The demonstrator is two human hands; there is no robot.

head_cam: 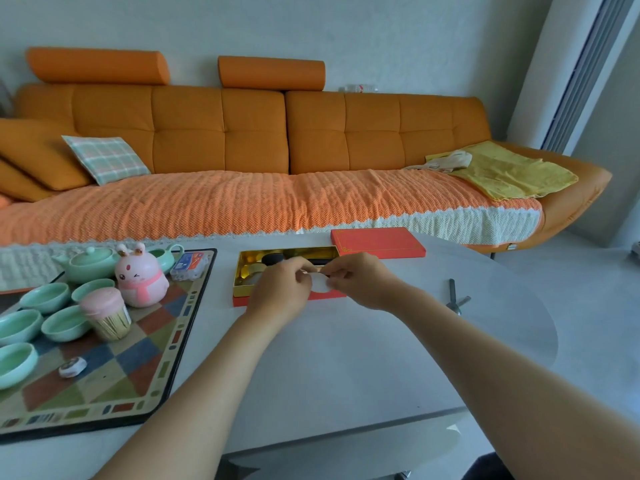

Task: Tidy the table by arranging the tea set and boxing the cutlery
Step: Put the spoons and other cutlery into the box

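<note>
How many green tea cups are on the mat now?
6 on the patterned mat: far pair, middle pair, one at the near left edge, one behind the pink rabbit.

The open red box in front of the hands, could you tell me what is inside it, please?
The open red box has a gold lining, with a dark round piece and a gold round shape showing. The left hand and right hand cover the rest.

Glossy gold-lined box (244, 268); glazed ceramic cups (45, 297); matt smooth table (329, 358); woven mat (145, 358).
</note>
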